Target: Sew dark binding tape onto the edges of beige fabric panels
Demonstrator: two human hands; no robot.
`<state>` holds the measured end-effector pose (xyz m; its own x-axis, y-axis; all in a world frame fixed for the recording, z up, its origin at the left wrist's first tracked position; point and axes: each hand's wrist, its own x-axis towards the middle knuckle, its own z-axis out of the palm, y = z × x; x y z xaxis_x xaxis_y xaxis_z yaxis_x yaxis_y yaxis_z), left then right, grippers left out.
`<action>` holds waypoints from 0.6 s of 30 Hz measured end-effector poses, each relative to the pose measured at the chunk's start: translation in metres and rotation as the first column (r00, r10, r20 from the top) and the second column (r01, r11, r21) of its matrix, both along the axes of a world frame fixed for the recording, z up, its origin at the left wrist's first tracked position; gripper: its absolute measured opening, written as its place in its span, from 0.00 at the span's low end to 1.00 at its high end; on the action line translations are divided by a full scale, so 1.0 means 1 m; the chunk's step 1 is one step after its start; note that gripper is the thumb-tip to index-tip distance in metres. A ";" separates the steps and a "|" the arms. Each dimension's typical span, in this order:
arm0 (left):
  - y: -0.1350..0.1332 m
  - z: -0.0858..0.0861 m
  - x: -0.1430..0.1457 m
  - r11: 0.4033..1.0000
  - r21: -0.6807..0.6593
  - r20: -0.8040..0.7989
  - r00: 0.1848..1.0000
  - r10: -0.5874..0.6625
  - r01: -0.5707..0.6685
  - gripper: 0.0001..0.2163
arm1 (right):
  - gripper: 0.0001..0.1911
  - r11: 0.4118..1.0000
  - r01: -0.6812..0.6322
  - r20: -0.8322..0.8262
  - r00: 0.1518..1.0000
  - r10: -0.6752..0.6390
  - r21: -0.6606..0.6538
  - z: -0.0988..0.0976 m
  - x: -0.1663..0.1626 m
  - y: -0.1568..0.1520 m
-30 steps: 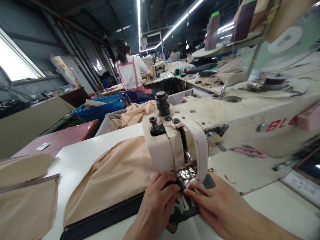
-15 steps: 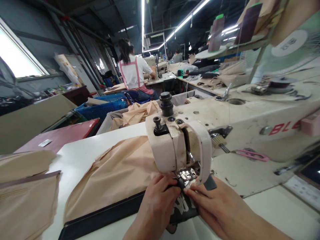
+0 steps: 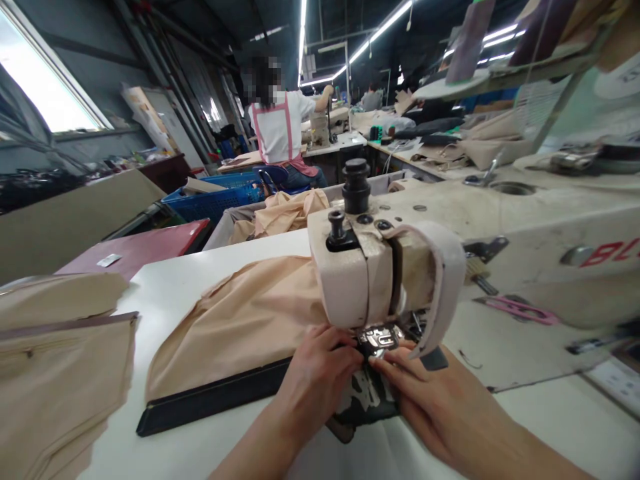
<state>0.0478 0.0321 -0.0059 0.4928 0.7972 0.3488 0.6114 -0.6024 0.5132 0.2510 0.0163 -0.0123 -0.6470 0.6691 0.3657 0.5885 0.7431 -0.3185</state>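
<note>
A cream sewing machine point(image 3: 450, 247) stands on the white table point(image 3: 200, 293), its head over a metal presser foot point(image 3: 377, 337). A beige fabric piece point(image 3: 240, 320) with a dark edge band point(image 3: 210, 400) lies under the foot, spread out to the left. My left hand point(image 3: 320, 373) has its fingers curled and pressed on the dark patterned patch point(image 3: 367, 400) just in front of the foot. My right hand point(image 3: 430, 400) pinches the same dark patch from the right, fingertips nearly touching the left hand's.
A stack of beige cut pieces point(image 3: 55, 360) lies at the left. Pink snips point(image 3: 520, 308) rest on the machine bed. A blue crate point(image 3: 220, 197) and a bin of beige cloth point(image 3: 285, 210) stand behind the table. Another person point(image 3: 280, 127) works at a far station.
The view has shifted, so the machine head sits further right and closer. Both hands stay pinched at the presser foot on the dark patch; the far person raised an arm.
</note>
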 end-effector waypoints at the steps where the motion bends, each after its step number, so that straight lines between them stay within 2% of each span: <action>1: 0.003 0.000 -0.001 1.000 -0.007 -0.016 1.000 0.008 -0.008 0.08 | 0.16 1.000 0.011 0.015 1.000 -0.011 -0.024 0.000 0.000 0.000; 4: 0.011 -0.002 -0.004 0.999 -0.022 -0.043 0.999 0.028 -0.029 0.09 | 0.17 0.997 0.036 0.033 0.999 -0.034 -0.064 0.001 0.000 -0.001; 8: 0.019 -0.004 -0.005 0.999 -0.024 -0.048 0.998 0.045 -0.047 0.09 | 0.15 0.999 0.022 0.006 1.000 -0.022 -0.040 -0.001 0.001 -0.002; 18: 0.018 -0.010 0.000 0.990 0.018 -0.036 0.989 0.143 -0.143 0.09 | 0.16 0.999 0.025 -0.011 1.000 -0.026 -0.045 -0.005 0.000 -0.005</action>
<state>0.0475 0.0502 -0.0163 0.3869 0.8552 0.3449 0.7102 -0.5149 0.4801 0.2508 0.0117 -0.0173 -0.6257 0.7009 0.3424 0.6031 0.7130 -0.3575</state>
